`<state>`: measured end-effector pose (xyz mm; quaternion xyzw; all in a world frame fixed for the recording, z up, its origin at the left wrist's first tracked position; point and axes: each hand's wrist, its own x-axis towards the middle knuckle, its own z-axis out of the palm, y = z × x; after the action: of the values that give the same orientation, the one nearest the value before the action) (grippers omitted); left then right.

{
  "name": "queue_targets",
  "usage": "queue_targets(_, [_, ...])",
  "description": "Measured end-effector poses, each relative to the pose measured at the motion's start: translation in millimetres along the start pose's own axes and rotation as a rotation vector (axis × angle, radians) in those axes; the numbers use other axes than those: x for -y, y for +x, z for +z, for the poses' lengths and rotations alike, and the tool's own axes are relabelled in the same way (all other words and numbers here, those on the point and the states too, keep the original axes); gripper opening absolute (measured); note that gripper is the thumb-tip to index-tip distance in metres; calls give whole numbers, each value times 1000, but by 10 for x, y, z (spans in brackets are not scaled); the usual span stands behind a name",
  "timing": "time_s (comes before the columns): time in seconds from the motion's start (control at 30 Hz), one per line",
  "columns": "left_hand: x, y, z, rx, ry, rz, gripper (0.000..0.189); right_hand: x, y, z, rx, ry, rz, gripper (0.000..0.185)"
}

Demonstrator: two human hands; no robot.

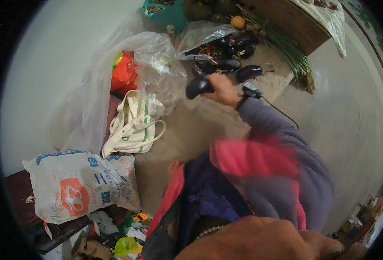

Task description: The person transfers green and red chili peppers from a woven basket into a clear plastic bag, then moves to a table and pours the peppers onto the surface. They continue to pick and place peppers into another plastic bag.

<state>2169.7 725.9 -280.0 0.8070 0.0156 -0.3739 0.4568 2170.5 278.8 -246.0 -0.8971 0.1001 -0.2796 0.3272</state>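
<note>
My right hand [222, 89], in a grey sleeve with a dark band at the wrist, grips a glossy dark eggplant [198, 87] by one end, over the floor. Just beyond it are more eggplants, one [249, 73] lying to the right with its stem outward. Others fill the mouth of a clear plastic bag [199, 35], along with some small red and green things, perhaps chillies. A small patch of skin [175, 165] shows past the jacket edge; it may be my left hand, mostly hidden, and what it does cannot be made out.
A cream cloth bag [147, 130] and a large clear plastic bag [160, 65] with a red package [124, 73] stand at left. Nearer lies a printed white woven sack [81, 185]. Long green stalks [287, 52] lean against a cardboard box [285, 22]. A teal bag [168, 18] stands at the back.
</note>
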Motion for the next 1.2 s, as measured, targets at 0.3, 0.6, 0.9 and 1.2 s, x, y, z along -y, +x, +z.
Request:
queue_targets(0.3, [-1372,144,1134,131,-391,-11,22,-1974,-44,-1385,-144,-348,343,53])
queue_targets(0.6, [-2406,1707,1991,-289,-176,237,44,-1733,-302,-1327,14,-52,-53,70])
queue_targets(0.9, [-2548,2585,2359,-533,302,104,85,-1690,-250,-1484,185,100,52,61])
queue_targets(1.2, [-2608,1705,3048,43,-528,1,30,-2553,129,-1872,-237,-186,423,57])
